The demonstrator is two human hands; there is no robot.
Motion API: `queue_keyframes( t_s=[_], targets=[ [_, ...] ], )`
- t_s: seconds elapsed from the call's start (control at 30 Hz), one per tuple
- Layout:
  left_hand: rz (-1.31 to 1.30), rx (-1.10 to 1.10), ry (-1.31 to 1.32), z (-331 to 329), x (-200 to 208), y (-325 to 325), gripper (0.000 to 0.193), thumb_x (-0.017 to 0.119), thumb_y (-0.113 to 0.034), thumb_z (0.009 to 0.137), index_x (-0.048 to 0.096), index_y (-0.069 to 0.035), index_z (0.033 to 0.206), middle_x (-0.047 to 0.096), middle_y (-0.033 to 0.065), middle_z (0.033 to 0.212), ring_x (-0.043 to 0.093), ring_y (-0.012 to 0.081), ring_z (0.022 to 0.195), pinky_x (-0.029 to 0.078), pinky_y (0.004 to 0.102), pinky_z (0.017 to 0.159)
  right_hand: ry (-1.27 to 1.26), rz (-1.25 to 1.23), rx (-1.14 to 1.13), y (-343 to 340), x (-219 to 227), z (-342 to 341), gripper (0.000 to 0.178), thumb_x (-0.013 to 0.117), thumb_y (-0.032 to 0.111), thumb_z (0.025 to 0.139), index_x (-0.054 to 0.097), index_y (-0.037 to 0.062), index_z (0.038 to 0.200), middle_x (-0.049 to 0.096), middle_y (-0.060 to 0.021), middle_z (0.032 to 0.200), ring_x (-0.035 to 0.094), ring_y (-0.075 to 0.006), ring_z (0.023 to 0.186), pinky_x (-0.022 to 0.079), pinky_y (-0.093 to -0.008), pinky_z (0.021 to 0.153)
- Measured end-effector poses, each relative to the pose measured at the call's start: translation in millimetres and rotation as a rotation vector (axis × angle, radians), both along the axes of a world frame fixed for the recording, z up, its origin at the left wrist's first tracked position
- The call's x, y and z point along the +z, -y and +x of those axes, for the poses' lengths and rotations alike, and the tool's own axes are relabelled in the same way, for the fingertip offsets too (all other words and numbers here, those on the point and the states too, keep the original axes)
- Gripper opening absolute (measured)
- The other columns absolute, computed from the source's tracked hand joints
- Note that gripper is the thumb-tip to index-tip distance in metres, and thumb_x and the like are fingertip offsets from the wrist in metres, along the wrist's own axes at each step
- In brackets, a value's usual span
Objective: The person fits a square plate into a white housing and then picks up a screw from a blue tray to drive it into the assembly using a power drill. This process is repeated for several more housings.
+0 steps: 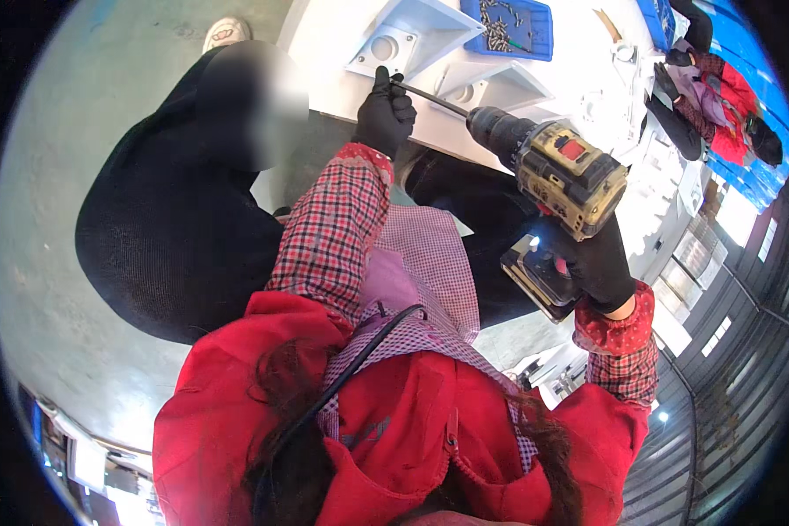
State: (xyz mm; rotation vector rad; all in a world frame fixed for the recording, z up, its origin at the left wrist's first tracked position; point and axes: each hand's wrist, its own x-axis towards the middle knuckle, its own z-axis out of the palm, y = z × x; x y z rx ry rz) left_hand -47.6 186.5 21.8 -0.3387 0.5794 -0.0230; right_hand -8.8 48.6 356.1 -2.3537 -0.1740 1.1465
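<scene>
My right hand, in a black glove, grips the handle of a yellow and black cordless drill. A long thin bit runs from its chuck toward the left. At the bit's far end, my left hand, also black-gloved, is closed with thumb and finger pinching the tip; any small part there is hidden. Just beyond the left fingers stands a white angled housing with a round hole and small holes in its plate. A second white housing lies beside it, behind the bit.
The housings rest on a white table. A blue bin of small metal fasteners stands at its back. At far right a person in red sits by blue sheeting. A large black-clothed shape, partly blurred, fills the left.
</scene>
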Motion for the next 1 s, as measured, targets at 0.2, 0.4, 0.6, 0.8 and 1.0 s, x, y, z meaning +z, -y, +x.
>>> queue_keyframes(
  t_s=[0.2, 0.4, 0.6, 0.8, 1.0],
  targets=[
    [-0.145, 0.094, -0.022, 7, 8, 7, 0.023, 0.044, -0.026, 0.094, 0.054, -0.009, 0.104, 0.044, -0.0051, 0.063, 0.038, 0.0071, 0.052, 0.035, 0.0204, 0.048, 0.198, -0.036, 0.394, 1, -4, 5, 0.036, 0.068, 0.012, 0.064, 0.058, 0.0059, 0.098, 0.057, -0.0142, 0.105, 0.055, -0.0298, 0.098, 0.045, -0.0387, 0.084],
    [-0.212, 0.116, -0.137, 11, 17, 10, 0.019, 0.045, -0.012, 0.092, 0.053, -0.006, 0.108, 0.046, -0.0031, 0.068, 0.042, 0.0079, 0.057, 0.039, 0.0213, 0.051, 0.167, -0.129, 0.396, -9, -8, 8, 0.024, 0.066, 0.012, 0.057, 0.062, 0.0106, 0.081, 0.058, -0.0129, 0.103, 0.055, -0.0321, 0.097, 0.046, -0.0398, 0.082],
    [-0.205, 0.134, 0.014, 6, -13, 18, 0.018, 0.048, -0.017, 0.091, 0.055, -0.006, 0.103, 0.057, -0.0004, 0.077, 0.052, 0.0085, 0.064, 0.043, 0.0202, 0.052, 0.139, -0.093, 0.183, -30, -7, 4, 0.021, 0.064, 0.010, 0.059, 0.061, 0.0098, 0.080, 0.058, -0.0128, 0.099, 0.057, -0.0309, 0.092, 0.048, -0.0379, 0.077],
    [1.001, -0.025, -0.009, -4, -10, 32, 0.018, 0.050, -0.013, 0.088, 0.057, -0.002, 0.099, 0.061, 0.0014, 0.079, 0.054, 0.0083, 0.063, 0.043, 0.0204, 0.050, 0.288, -0.063, 0.678, -16, -12, 14, 0.019, 0.063, 0.008, 0.063, 0.061, 0.0088, 0.081, 0.059, -0.0128, 0.094, 0.059, -0.0294, 0.086, 0.048, -0.0371, 0.070],
    [1.015, -0.471, -0.531, -11, 46, 0, 0.019, 0.059, -0.019, 0.080, 0.062, -0.002, 0.087, 0.063, 0.0057, 0.072, 0.057, 0.0144, 0.056, 0.047, 0.0254, 0.053, 0.141, -0.055, 0.155, -26, -7, 9, 0.010, 0.061, 0.006, 0.068, 0.058, 0.0059, 0.077, 0.059, -0.0107, 0.090, 0.059, -0.0287, 0.082, 0.048, -0.0370, 0.067]
  ],
)
